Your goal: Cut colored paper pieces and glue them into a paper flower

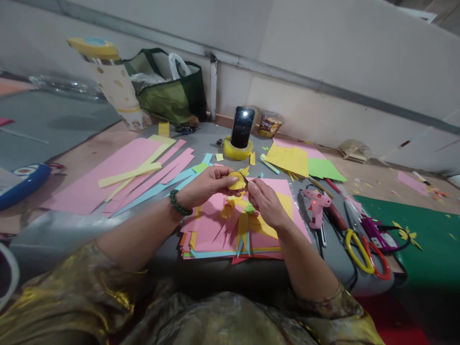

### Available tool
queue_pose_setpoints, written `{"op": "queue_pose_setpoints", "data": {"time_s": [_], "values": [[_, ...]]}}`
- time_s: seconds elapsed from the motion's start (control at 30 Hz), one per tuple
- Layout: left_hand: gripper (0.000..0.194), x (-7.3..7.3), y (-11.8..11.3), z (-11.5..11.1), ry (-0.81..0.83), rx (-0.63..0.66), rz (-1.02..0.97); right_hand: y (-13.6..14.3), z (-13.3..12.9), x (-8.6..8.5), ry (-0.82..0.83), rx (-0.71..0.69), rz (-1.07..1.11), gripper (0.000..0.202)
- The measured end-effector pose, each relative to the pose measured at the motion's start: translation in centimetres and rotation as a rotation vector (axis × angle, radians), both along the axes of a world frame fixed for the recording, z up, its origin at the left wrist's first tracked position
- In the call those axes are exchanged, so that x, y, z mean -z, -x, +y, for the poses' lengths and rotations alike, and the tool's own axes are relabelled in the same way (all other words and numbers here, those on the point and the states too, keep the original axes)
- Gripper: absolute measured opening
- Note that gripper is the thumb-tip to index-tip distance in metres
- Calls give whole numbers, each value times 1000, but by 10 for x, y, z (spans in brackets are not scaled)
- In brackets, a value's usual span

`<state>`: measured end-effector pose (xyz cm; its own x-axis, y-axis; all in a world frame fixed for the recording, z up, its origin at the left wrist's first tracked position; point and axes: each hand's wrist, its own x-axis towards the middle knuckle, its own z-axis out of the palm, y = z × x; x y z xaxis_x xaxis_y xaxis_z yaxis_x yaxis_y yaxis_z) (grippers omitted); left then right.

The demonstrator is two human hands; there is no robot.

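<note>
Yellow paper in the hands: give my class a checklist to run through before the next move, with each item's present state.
1. Left hand holds the yellow paper: ok.
2. Right hand has the dark tool at the paper: ok; exact tool type, cannot tell.
3. Stack squared up: not ok, edges fan out.
4. Glue gun hot: cannot tell, though a red light shows.
5. Scissors clear of both hands: ok, off to the right.

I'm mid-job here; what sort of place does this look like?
Probably a paper-craft work area, though I can't tell whether home or workshop. The signs: a small yellow piece held in the left hand, a stack of colored paper, and a pink glue gun.
</note>
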<state>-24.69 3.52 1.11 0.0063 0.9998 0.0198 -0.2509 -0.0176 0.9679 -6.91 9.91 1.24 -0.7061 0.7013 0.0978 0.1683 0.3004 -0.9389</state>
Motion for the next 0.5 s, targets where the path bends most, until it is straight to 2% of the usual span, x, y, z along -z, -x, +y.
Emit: {"op": "queue_pose_setpoints", "data": {"time_s": [0.33, 0.5], "values": [[44, -2, 0, -1, 1, -28, 28, -1, 1, 1, -11, -2, -3, 48], [39, -5, 2, -2, 3, 15, 117, -1, 0, -2, -38, -10, -42, 47]]}}
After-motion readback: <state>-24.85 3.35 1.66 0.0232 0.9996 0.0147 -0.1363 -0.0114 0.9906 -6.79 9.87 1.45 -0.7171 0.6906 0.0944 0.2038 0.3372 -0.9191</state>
